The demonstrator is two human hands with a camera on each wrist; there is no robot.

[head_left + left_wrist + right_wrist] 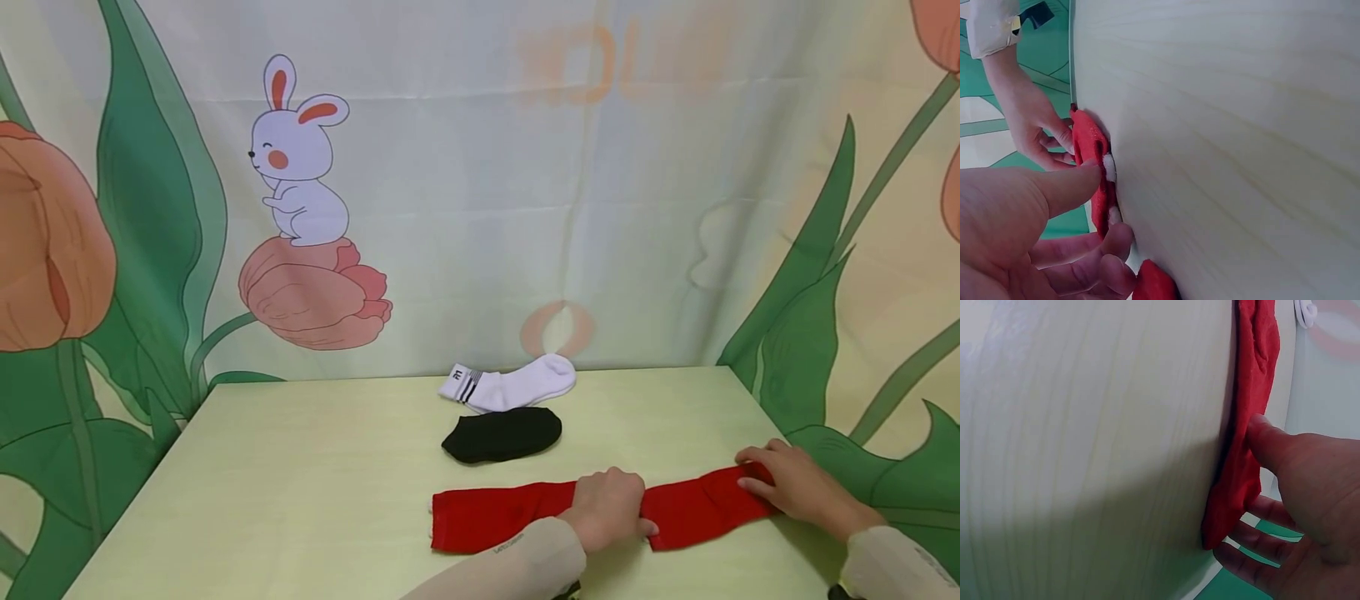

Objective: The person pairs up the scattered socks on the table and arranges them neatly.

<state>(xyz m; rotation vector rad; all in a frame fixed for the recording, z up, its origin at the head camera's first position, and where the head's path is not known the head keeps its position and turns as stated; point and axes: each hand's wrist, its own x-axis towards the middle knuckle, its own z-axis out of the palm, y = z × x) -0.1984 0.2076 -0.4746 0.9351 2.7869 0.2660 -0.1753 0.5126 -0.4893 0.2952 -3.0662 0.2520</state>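
Note:
Two red socks lie end to end across the front of the table: a left red sock (483, 517) and a right red sock (701, 508). My left hand (609, 507) pinches the cuff end of the right one, where a white lining shows in the left wrist view, and covers the near end of the left one. At the other end of the right sock, my right hand (806, 492) holds it between thumb and fingers. The right wrist view shows the thumb (1267, 440) on the red fabric and the fingers along its far edge.
Behind the red socks lie a black ankle sock (502, 435) and, farther back, a white sock (517, 385) with black stripes. A printed cloth (465, 208) hangs behind the pale wooden table (285, 467).

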